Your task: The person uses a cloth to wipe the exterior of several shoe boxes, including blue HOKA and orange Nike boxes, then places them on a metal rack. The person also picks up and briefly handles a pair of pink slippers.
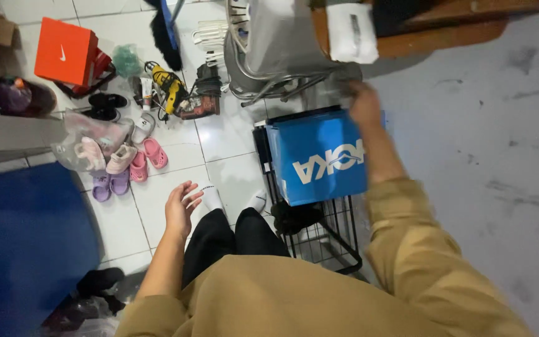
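Right hand (365, 105) fingers grip blue shoebox (319, 156) far edge, steadying it on black wire rack (332, 240); left hand (181, 206) fingers spread, empty

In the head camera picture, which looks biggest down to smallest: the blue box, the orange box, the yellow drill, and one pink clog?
1. Blue box, though it sits nearer the camera, which inflates it.
2. Orange box, farther off, so true size against the blue one is unsure.
3. Yellow drill.
4. Pink clog, close to the drill's size.

A shoebox (319, 156) is set on a wire rack (329, 240); small sandals (129, 168) are scattered well left of it.
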